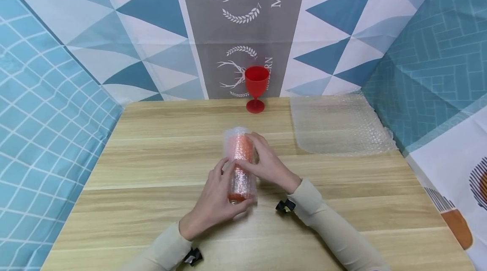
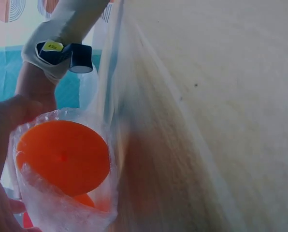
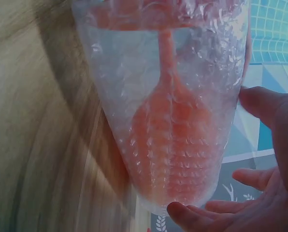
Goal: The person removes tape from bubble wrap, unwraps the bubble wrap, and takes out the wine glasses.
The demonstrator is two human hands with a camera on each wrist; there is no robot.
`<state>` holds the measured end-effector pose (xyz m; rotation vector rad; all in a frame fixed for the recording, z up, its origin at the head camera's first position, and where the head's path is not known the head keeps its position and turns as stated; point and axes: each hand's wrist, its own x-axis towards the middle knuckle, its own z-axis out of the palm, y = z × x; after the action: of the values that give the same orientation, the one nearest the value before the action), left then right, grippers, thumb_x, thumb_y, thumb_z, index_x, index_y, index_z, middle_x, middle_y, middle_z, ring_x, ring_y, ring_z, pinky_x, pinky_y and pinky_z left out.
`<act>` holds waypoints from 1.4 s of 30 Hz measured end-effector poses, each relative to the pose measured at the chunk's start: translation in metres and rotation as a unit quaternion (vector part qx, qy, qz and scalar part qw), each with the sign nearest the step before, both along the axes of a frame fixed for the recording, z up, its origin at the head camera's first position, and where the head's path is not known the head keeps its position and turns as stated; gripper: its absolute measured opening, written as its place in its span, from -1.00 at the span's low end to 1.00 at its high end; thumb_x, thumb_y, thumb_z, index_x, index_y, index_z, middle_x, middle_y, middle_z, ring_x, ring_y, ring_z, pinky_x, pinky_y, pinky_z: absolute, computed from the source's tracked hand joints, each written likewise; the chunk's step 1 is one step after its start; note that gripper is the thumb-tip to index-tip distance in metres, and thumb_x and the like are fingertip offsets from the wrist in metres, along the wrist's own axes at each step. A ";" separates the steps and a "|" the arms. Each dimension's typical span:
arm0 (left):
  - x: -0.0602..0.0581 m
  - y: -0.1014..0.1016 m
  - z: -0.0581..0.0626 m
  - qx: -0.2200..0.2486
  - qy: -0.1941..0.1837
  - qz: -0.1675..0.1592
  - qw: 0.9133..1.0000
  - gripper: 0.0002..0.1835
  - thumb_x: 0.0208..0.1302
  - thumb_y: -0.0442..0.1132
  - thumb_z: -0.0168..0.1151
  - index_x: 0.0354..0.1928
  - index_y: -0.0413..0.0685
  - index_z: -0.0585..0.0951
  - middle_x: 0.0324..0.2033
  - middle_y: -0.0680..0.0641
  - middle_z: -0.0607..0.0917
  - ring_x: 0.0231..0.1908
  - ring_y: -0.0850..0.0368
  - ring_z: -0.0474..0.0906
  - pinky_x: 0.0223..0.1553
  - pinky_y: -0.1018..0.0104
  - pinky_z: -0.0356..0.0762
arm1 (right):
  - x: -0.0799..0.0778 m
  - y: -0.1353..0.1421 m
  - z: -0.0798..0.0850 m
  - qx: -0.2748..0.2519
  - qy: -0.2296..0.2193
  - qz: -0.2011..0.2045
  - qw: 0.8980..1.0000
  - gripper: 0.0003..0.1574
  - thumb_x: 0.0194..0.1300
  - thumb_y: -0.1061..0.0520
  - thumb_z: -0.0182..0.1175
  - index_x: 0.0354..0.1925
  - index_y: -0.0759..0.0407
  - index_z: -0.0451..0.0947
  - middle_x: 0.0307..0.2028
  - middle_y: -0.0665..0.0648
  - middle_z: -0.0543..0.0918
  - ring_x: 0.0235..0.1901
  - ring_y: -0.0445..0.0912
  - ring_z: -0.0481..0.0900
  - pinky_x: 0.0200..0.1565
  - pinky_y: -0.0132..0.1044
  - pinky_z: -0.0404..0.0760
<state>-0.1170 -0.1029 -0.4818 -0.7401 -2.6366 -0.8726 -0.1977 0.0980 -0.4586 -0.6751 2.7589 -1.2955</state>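
An orange goblet (image 3: 168, 121), rolled up in bubble wrap (image 1: 242, 180), lies on its side on the wooden table. Its round foot (image 2: 62, 154) shows through the open near end of the wrap in the left wrist view. My left hand (image 1: 217, 199) holds the near part of the roll, thumb by the foot and fingers along the left side. Farther up, my right hand (image 1: 270, 163) grips the roll from the right, its thumb close to the left fingertips. In the right wrist view, right fingertips (image 3: 180, 212) touch the bowl end.
Behind the roll, a red goblet (image 1: 256, 83) stands upright near the table's back edge. A flat sheet of bubble wrap (image 1: 338, 127) lies at the back right, reaching the table's right edge. Patterned cloths hang behind the table (image 1: 152, 148) and at its sides.
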 end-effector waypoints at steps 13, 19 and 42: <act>-0.005 -0.011 0.008 0.031 -0.104 0.043 0.993 0.10 0.19 0.28 0.37 0.61 -0.06 0.09 0.53 -0.28 0.18 0.45 -0.27 0.20 0.33 -0.33 0.40 | 0.002 0.008 -0.006 -0.026 -0.080 0.012 0.996 0.12 0.27 -0.22 0.43 0.60 -0.08 0.11 0.63 0.22 -0.03 0.43 0.18 0.37 0.20 -0.04 0.66; -0.014 -0.024 0.009 0.046 -0.121 0.043 0.991 0.04 0.29 0.22 0.31 0.60 -0.15 0.07 0.53 -0.33 0.16 0.48 -0.32 0.15 0.35 -0.42 0.33 | 0.000 0.014 -0.012 -0.016 -0.054 0.010 0.998 0.08 0.26 -0.29 0.41 0.57 -0.11 0.16 0.61 0.15 0.09 0.51 0.11 0.25 0.38 0.11 0.47; -0.021 -0.035 0.010 0.095 -0.224 0.005 0.970 -0.09 0.50 0.15 0.13 0.62 -0.22 0.03 0.55 -0.35 0.19 0.30 -0.32 0.47 0.24 -0.23 0.56 | 0.001 0.007 -0.032 -0.159 -0.140 0.037 0.977 0.16 0.32 0.03 0.43 0.62 -0.17 -0.07 0.58 0.15 0.14 0.38 0.18 0.46 0.18 -0.14 0.68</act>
<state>-0.1380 -0.1383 -0.4719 -0.5279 -2.8685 -1.4102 -0.1968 0.1051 -0.4909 -0.5504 2.3084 -1.6881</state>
